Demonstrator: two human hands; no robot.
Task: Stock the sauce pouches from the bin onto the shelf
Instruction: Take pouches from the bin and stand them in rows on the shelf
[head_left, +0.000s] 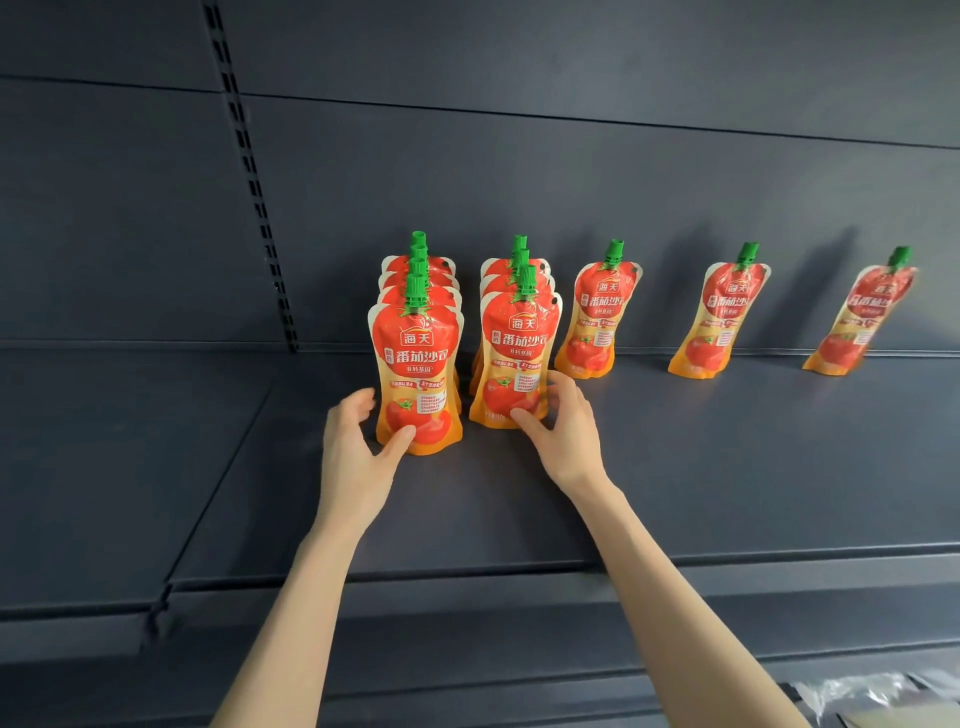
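Note:
Red and orange tomato sauce pouches with green caps stand on a dark grey shelf. Two rows run front to back. My left hand grips the base of the front pouch of the left row, thumb on its face. My right hand holds the base of the front pouch of the right row. Three single pouches lean against the back panel further right: one, another, and a blurred one. The bin is out of view.
A slotted upright divides the back panel at the left. A separate shelf section lies left of it. Crinkled clear plastic shows at the bottom right, below the shelf's front edge.

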